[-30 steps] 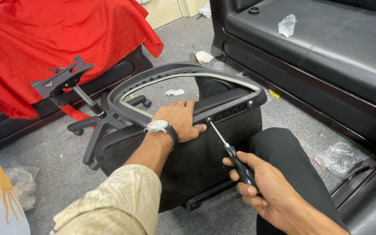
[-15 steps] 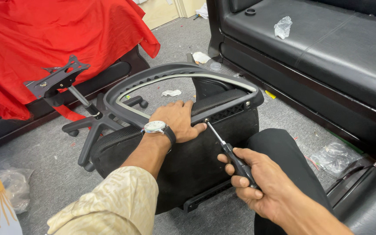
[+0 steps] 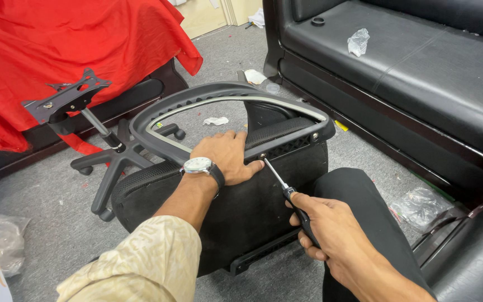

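Observation:
A black office chair back frame [image 3: 197, 100] lies across a black padded seat [image 3: 252, 207] in front of me. My left hand [image 3: 227, 156], with a wristwatch, presses flat on the frame's lower bar and holds it down. My right hand [image 3: 322, 229] grips the black handle of a screwdriver [image 3: 286, 193]. The screwdriver's metal tip sits at a screw on the frame's bar, just right of my left thumb. A second screw [image 3: 315, 135] shows near the bar's right end.
A chair base with wheels and gas lift [image 3: 99, 142] lies on the grey carpet at left, before a red cloth [image 3: 57, 50] over furniture. A black leather sofa [image 3: 409, 72] runs along the right, with crumpled plastic [image 3: 358, 42] on it. More plastic wrap [image 3: 417, 204] lies by my knee.
The view shifted slightly. My hands stay in place, the screwdriver tip still on the screw; my right hand has turned a little on the handle.

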